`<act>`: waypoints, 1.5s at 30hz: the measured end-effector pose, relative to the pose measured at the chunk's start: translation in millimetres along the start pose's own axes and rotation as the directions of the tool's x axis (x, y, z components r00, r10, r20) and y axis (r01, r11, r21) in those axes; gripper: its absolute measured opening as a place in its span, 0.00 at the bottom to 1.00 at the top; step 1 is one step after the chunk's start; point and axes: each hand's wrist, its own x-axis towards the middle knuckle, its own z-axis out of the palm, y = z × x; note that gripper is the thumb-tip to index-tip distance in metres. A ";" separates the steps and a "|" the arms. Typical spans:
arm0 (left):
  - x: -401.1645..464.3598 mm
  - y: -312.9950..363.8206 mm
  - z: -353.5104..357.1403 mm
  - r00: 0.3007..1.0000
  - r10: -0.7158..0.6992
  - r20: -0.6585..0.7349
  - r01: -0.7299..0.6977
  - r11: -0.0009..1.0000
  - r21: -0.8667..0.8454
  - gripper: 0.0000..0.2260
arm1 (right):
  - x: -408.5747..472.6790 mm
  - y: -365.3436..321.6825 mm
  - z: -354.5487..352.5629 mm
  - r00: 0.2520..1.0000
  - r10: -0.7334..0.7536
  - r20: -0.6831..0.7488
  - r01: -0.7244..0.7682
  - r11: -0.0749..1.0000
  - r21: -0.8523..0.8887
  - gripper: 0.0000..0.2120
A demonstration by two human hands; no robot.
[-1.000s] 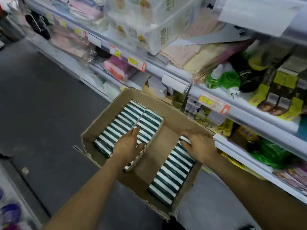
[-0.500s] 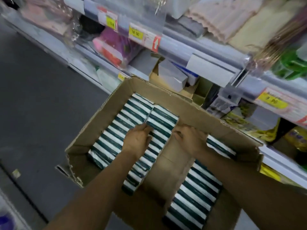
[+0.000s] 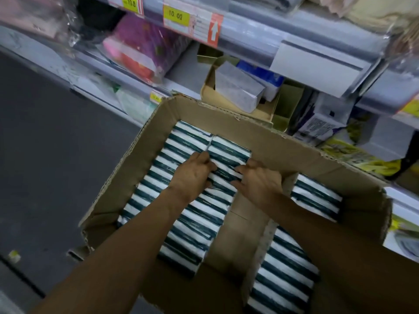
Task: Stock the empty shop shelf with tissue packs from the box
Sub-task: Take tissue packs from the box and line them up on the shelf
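Shelves [image 3: 294,35] are looming behind the box [image 3: 260,141] as the right hand [image 3: 258,182] is crossing over to join the left hand [image 3: 192,175], both now closing on middle-row packs [image 3: 223,159], readying a lift.

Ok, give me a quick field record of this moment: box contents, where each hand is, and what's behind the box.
box: open cardboard box, flaps torn
contents: tissue packs, green and white, in rows; two rows at left, one at right
gap: bare cardboard strip between middle and right rows
left hand: on middle row, fingers curled at the seam between the two left rows
right hand: on the same row's right edge
grip: cannot tell if packs are lifted
behind box: stocked shelf with price tags
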 end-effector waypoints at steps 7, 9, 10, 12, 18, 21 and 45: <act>0.2 -0.1 1.0 0.971 0.191 -0.142 -0.166 0.971 0.173 0.10 | 2.3 -11.8 -4.4 0.996 0.092 0.004 -0.092 0.991 0.093 0.12; 2.0 3.7 -3.6 0.957 0.233 -0.175 -0.193 0.957 0.218 0.09 | 2.3 -12.8 -6.7 0.995 0.101 -0.016 -0.098 0.986 0.138 0.10; 1.5 5.6 -8.0 0.950 0.248 -0.187 -0.203 0.952 0.230 0.09 | 1.3 -12.3 -8.5 0.995 0.101 -0.015 -0.098 0.981 0.167 0.10; -2.4 7.9 -17.8 0.937 0.274 -0.218 -0.234 0.953 0.193 0.07 | -5.1 -8.9 -15.0 0.993 0.101 -0.053 -0.088 0.973 0.212 0.09; -31.4 15.4 -57.5 0.934 0.290 -0.210 -0.315 0.944 -0.097 0.05 | -36.6 11.8 -51.3 0.971 0.135 -0.196 0.000 0.823 0.568 0.04; -50.2 32.5 -89.0 0.960 0.219 -0.174 -0.258 0.932 -0.253 0.05 | -59.8 18.1 -92.3 0.955 0.208 -0.211 -0.012 0.739 0.674 0.04; -123.3 189.6 -362.8 0.901 -0.090 -0.424 -0.316 0.535 -0.784 0.23 | -294.1 40.0 -375.0 0.675 0.385 -0.629 0.274 0.661 0.699 0.10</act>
